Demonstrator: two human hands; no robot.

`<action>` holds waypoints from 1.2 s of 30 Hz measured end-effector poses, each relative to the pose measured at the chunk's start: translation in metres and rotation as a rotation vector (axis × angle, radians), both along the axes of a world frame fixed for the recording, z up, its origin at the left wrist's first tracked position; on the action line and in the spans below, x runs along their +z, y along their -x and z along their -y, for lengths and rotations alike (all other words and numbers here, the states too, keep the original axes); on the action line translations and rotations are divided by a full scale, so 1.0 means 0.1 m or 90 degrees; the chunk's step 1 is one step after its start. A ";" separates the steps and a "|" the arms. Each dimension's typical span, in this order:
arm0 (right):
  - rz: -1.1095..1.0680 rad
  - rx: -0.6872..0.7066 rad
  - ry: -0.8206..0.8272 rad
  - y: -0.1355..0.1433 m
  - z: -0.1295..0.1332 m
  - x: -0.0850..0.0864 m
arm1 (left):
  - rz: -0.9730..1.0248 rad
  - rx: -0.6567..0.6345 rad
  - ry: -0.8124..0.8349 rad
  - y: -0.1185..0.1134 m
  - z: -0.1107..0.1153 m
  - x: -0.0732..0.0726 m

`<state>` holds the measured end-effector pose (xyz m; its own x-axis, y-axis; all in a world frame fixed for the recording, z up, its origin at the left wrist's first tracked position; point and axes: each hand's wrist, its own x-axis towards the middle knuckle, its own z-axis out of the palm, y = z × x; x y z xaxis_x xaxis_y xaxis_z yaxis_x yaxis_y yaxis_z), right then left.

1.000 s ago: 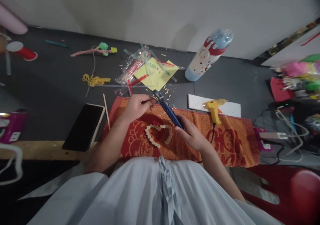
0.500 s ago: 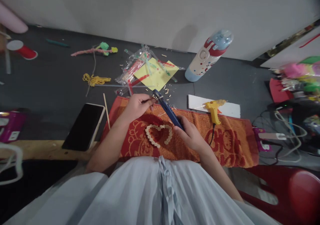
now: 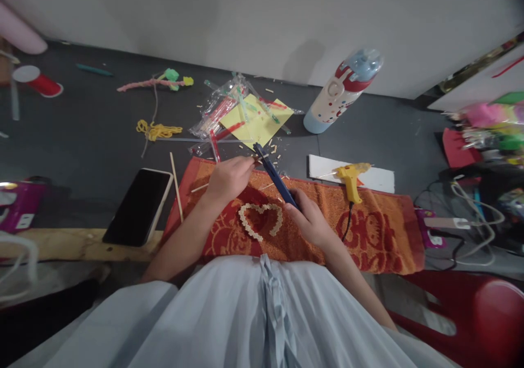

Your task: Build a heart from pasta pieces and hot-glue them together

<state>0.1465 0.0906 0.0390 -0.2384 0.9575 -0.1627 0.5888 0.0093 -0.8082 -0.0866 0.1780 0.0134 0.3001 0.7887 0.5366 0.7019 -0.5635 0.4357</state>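
Note:
My left hand [image 3: 232, 176] is closed in a pinch round a thin wooden stick [image 3: 200, 188], whose tail shows behind the hand. The stick's front end meets the dark tip of a long, dark blue hand tool [image 3: 276, 177]. Wrapped round the lower end of that tool is my right hand [image 3: 308, 218]; whether it is a cutter or pliers I cannot make out. Below both hands, a heart outline [image 3: 245, 223] made of short pale pieces lies on an orange-red towel [image 3: 385, 231], with a gap at its lower right. Several short stick pieces [image 3: 273, 149] are scattered beyond the tool's tip.
A yellow glue gun [image 3: 350, 179] rests across a white strip [image 3: 379, 180]. Behind stands a bottle [image 3: 333, 98], near yellow paper [image 3: 262, 125] and clear wrappers [image 3: 208, 114]. On the left are a phone [image 3: 137, 207], another stick [image 3: 176, 185] and yellow yarn [image 3: 161, 131].
My left hand has turned over slightly and shifted toward the tool, and the stick's tail now shows behind it. The tool has tilted a little; my right hand keeps its hold.

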 end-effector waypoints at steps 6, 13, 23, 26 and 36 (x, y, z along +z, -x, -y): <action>-0.011 0.023 0.003 0.00 0.00 -0.07 | 0.029 -0.016 0.012 0.03 -0.01 0.07; -0.007 0.051 -0.013 -0.09 -0.03 -0.10 | 0.117 -0.026 0.140 0.03 -0.01 0.21; 0.011 0.077 0.002 -0.13 -0.04 -0.02 | 0.236 -0.052 0.341 0.03 -0.02 0.34; 0.014 0.076 0.011 -0.12 -0.04 -0.01 | 0.241 -0.056 0.342 0.03 -0.03 0.31; 0.012 0.047 0.012 -0.08 -0.04 -0.03 | 0.205 -0.045 0.282 0.02 -0.04 0.20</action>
